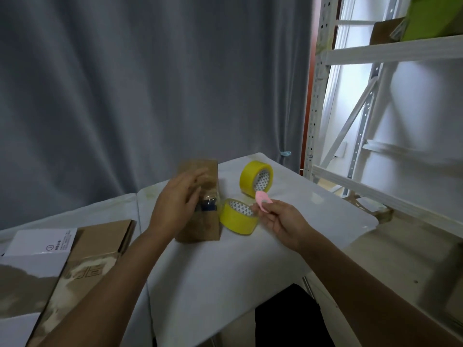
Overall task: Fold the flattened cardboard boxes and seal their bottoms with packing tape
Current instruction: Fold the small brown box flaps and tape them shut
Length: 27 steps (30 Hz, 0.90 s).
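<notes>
A small brown cardboard box (pixel 209 221) stands on the white-covered table (pixel 225 271), with clear tape along its seam. My left hand (pixel 175 204) lies against the box's left face, fingers fairly straight and blurred. My right hand (pixel 280 221) pinches a small pink cutter (pixel 263 200) just right of the box. A yellow tape roll (pixel 236 219) lies flat beside the box, under the cutter. A second yellow roll (pixel 255 179) stands on edge behind it.
Flattened brown boxes (pixel 87 266) and white cartons (pixel 42 242) are stacked at the left. A white metal shelf rack (pixel 375 53) rises at the right, holding a green box (pixel 436 18). A grey curtain hangs behind the table.
</notes>
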Tool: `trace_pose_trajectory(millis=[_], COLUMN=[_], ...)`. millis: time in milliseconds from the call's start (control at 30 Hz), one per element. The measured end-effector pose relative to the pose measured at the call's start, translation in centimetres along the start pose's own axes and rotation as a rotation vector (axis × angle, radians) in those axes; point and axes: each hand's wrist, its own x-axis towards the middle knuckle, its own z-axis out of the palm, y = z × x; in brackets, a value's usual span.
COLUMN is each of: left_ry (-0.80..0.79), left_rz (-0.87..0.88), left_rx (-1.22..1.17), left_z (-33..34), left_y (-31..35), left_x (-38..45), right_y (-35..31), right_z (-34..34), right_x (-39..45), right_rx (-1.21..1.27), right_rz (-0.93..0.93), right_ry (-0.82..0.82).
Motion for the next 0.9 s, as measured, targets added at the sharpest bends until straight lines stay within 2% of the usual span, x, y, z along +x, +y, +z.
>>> trace_pose_trajectory(millis=[67, 100, 167, 200, 267, 367, 467, 567, 667, 800, 900], left_ry=[0.097, 0.096, 0.023, -0.009, -0.035, -0.033, -0.06, -0.142, -0.353, -0.435, -0.477], left_rz=[-0.063, -0.152, -0.33, -0.355, -0.28, -0.065, 0.048, 0.029, -0.056, 0.082, 0.188], left_rx=[-0.158, -0.287, -0.51, -0.538, -0.449, -0.179, -0.015, 0.027, 0.064, 0.223, 0.39], left_z=[0.7, 1.2, 2.6, 3.2, 3.6, 3.1, 2.0, 0.8, 1.0, 1.3, 1.5], left_y=[0.9, 1.5, 2.8, 3.2, 3.3, 2.4, 1.4, 1.1, 0.6, 0.3, 0.2], left_x=[-1.6, -2.7, -4.9, -5.9, -6.7, -5.1, -1.8, 1.4, 3.6, 5.4, 6.7], right_y=[0.1, 0.2, 0.4, 0.5, 0.7, 1.1, 1.5, 2.0, 2.1, 1.3, 0.4], right_z=[-0.1, -0.2, -0.3, -0.3, -0.2, 0.4, 1.3, 1.8, 1.1, 0.0, -0.1], right_x=[0.2, 0.3, 0.5, 0.6, 0.6, 0.3, 0.2, 0.4, 1.2, 1.6, 1.7], right_rx=[-0.015, -0.066, -0.207, -0.269, -0.417, -0.679, -0.757, -0.916, -1.103, -1.274, -1.312], right_rz=[0.021, 0.02, 0.0, -0.015, -0.06, -0.154, -0.202, -0.119, -0.205, -0.358, -0.484], right_ry=[0.016, 0.02, 0.02, 0.026, 0.03, 0.02, -0.014, -0.07, -0.001, 0.034, 0.064])
